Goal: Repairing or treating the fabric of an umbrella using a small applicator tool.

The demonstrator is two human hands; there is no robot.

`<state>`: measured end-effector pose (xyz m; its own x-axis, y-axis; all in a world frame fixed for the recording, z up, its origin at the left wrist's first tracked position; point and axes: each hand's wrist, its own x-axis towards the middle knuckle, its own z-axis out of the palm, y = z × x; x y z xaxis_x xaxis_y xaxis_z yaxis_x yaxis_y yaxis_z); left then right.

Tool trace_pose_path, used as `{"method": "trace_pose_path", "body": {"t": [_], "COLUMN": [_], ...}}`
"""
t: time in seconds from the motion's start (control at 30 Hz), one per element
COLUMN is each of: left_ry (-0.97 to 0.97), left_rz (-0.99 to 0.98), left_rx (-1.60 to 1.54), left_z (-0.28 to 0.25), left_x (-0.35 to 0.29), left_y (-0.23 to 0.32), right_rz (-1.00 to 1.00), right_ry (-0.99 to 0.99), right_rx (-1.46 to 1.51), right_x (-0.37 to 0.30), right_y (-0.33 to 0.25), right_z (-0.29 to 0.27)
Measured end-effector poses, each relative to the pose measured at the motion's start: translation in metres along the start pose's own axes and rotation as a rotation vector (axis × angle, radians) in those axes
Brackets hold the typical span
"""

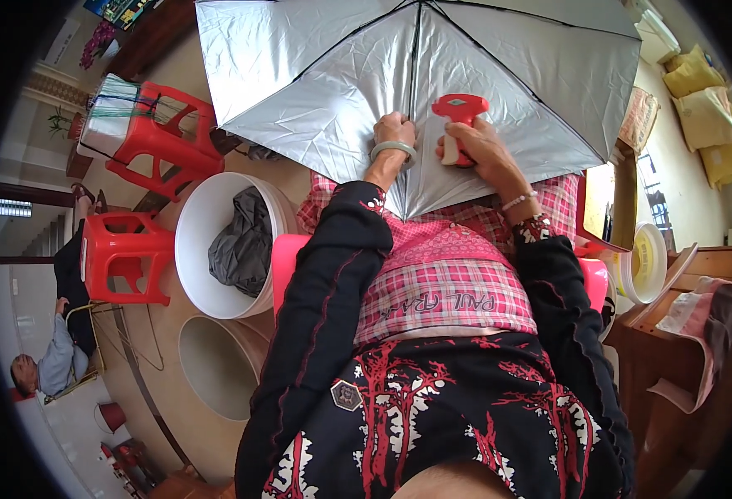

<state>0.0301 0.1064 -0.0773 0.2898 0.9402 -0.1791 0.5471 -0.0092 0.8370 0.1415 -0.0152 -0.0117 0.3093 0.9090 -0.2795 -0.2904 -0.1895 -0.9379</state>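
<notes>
Across my lap spreads an opened silver umbrella [332,91], its inner side and thin dark ribs facing me. My left hand [394,133], with a pale green bangle at the wrist, is closed on the umbrella cloth beside the middle rib; its fingertips are partly hidden. Just to the right, my right hand [484,148] grips a red gun-shaped hand tool [463,106] with a cream trigger. The tool is held over the silver cloth, close to the same rib; whether it touches the cloth I cannot tell.
To my left, a white bucket [204,249] holds dark grey cloth, beside another pale bucket [216,366] and red stools [129,258]. One stool carries a white bundle [112,116]. A seated person [58,353] is farther left. Wooden furniture [673,358] and yellow sacks [707,108] stand right.
</notes>
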Motion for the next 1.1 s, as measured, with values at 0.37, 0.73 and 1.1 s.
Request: {"method": "trace_pose_path", "body": {"t": [0.37, 0.73, 1.1], "left_ry": [0.035, -0.018, -0.093], "left_rz": [0.050, -0.073, 0.007], "left_rx": [-0.100, -0.074, -0.096], "left_z": [0.011, 0.000, -0.011], "left_x": [0.014, 0.002, -0.005], "left_y": [-0.026, -0.005, -0.005], "right_rz": [0.061, 0.159, 0.297], "right_ry": [0.129, 0.072, -0.199], "right_rx": [-0.035, 0.111, 0.462], "right_x": [0.029, 0.013, 0.012], "right_y": [0.027, 0.022, 0.026], "right_z": [0.031, 0.033, 0.006]}}
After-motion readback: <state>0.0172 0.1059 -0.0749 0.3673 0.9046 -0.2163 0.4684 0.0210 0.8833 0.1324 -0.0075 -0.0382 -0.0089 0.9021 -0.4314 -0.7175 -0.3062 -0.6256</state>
